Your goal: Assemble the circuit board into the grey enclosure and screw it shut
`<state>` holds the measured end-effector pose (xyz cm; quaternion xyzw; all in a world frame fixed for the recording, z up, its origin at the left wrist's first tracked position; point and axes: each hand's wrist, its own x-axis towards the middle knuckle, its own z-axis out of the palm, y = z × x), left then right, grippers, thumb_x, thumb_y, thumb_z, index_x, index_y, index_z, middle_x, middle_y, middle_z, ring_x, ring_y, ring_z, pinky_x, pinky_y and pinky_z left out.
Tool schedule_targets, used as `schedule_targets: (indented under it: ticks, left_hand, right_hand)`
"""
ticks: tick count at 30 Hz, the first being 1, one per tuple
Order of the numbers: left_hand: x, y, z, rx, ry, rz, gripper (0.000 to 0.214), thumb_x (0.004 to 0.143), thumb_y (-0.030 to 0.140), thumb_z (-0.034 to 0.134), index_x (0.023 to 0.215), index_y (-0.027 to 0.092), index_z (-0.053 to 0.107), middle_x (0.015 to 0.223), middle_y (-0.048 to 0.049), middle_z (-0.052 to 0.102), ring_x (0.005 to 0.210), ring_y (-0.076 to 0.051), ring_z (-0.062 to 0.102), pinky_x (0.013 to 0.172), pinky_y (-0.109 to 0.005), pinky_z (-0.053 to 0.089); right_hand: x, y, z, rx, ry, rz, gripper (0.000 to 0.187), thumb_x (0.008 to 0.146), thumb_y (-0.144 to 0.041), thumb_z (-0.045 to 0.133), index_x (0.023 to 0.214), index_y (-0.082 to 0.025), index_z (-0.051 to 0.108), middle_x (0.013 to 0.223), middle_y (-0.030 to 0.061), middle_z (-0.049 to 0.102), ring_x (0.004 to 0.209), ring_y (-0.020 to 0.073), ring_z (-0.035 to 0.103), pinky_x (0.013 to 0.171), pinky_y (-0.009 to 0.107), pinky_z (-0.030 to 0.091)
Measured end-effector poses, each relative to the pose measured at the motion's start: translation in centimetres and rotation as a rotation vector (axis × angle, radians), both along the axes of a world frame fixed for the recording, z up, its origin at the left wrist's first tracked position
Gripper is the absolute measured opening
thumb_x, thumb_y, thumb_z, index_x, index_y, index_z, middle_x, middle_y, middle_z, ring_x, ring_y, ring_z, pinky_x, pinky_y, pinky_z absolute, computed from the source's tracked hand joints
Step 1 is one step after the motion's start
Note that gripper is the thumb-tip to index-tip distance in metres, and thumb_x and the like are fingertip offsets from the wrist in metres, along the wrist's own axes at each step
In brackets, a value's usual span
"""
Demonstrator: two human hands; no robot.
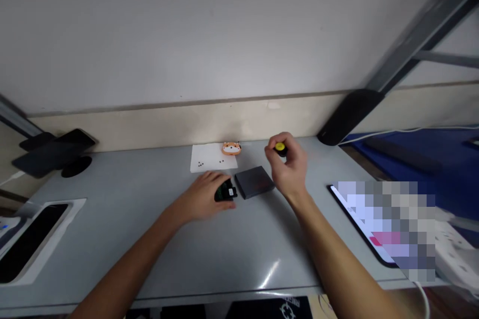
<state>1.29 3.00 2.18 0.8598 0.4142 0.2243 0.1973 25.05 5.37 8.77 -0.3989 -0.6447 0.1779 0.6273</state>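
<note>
My left hand (205, 196) is closed around a small black device with a green circuit board (225, 191), holding it just over the grey desk. Fingers of my right hand (290, 167) wrap round a screwdriver (280, 147), of which only the yellow and black handle end shows; its shaft is hidden. Between the hands lies a dark grey square box (254, 182), flat on the desk. Behind the left hand is a white sheet (211, 153) with several tiny dark screws (200, 164) on it. An orange and white animal-faced case (231, 148) sits at the sheet's right corner.
A tablet with a lit screen (359, 219) lies at the right, near a white power strip (454, 244). A black cylinder (350, 115) leans by the wall. At the left are a phone on a stand (56, 152) and a dark-screened device (33, 239).
</note>
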Motion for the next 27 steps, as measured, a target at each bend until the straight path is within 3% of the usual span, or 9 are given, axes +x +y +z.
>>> schedule_targets:
  ticks: [1,4,7,10,15,21,24,27]
  left_hand:
    - [0.1,-0.6,-0.4,0.021,0.016,0.008,0.072,0.083,0.052,0.080,0.145,0.031,0.051,0.142,-0.0073,0.060,0.131,-0.031,0.053,0.110,-0.050,0.044]
    - [-0.2,-0.6,-1.1,0.021,0.039,0.019,0.064,0.087,0.043,0.079,0.144,0.031,0.053,0.142,-0.0065,0.060,0.131,-0.030,0.054,0.110,-0.050,0.043]
    - [-1.3,0.3,-0.9,-0.019,0.035,0.012,0.067,0.082,0.038,0.085,0.141,0.032,0.056,0.143,-0.0053,0.062,0.132,-0.030,0.055,0.112,-0.051,0.042]
    - [-2.6,0.7,-0.6,-0.043,0.023,0.032,0.067,0.078,0.033,0.088,0.139,0.033,0.059,0.141,-0.0054,0.063,0.132,-0.031,0.056,0.112,-0.052,0.043]
    - [-3.2,0.7,-0.3,-0.038,-0.066,0.046,0.052,0.080,0.027,0.085,0.129,0.030,0.065,0.132,-0.0055,0.068,0.124,-0.027,0.061,0.110,-0.046,0.046]
    - [-2.3,-0.9,2.1,0.059,-0.197,0.064,0.050,0.084,0.021,0.081,0.129,0.031,0.063,0.136,-0.0044,0.062,0.128,-0.024,0.057,0.114,-0.046,0.043]
    - [-1.6,-3.0,2.9,0.107,-0.140,-0.051,0.047,0.085,0.027,0.079,0.129,0.030,0.063,0.131,-0.0047,0.063,0.125,-0.024,0.056,0.112,-0.044,0.045]
    - [-1.1,-5.0,2.0,0.110,-0.057,-0.196,0.043,0.086,0.030,0.078,0.127,0.028,0.064,0.124,-0.0052,0.066,0.121,-0.024,0.057,0.110,-0.043,0.045]
  right_hand:
    - [0.2,-0.1,0.1,-0.038,-0.142,0.040,0.015,0.084,-0.008,0.058,0.084,-0.024,0.059,0.075,-0.0005,0.056,0.068,0.0160,0.048,0.065,0.032,0.037]
    - [1.3,0.2,-0.2,-0.134,-0.513,0.222,0.023,0.083,-0.006,0.059,0.093,-0.024,0.069,0.091,0.0026,0.066,0.069,0.0166,0.055,0.063,0.032,0.040]
    - [2.6,0.9,-1.3,-0.197,-0.628,0.283,0.028,0.085,-0.011,0.063,0.105,-0.027,0.073,0.110,0.0047,0.065,0.059,0.0119,0.054,0.059,0.031,0.044]
    - [3.6,1.5,-2.8,-0.328,-0.682,0.290,0.032,0.086,-0.020,0.070,0.117,-0.029,0.071,0.115,0.0059,0.064,0.051,0.0088,0.053,0.057,0.032,0.047]
    - [3.5,1.7,-3.8,-0.496,-0.953,0.262,0.032,0.094,-0.037,0.064,0.125,-0.029,0.067,0.114,0.0087,0.067,0.087,0.0223,0.069,0.077,0.035,0.052]
    - [1.6,1.3,-3.8,-0.463,-1.023,0.255,0.034,0.099,-0.043,0.054,0.129,-0.028,0.063,0.123,0.0101,0.065,0.090,0.0243,0.070,0.083,0.039,0.053]
    - [1.6,1.5,-2.9,-0.400,-0.964,0.242,0.030,0.101,-0.039,0.050,0.123,-0.028,0.068,0.122,0.0087,0.067,0.089,0.0219,0.070,0.083,0.037,0.054]
    - [3.3,1.1,-0.7,-0.274,-0.827,0.092,0.025,0.101,-0.038,0.052,0.109,-0.028,0.073,0.108,0.0060,0.074,0.089,0.0223,0.070,0.080,0.036,0.054]
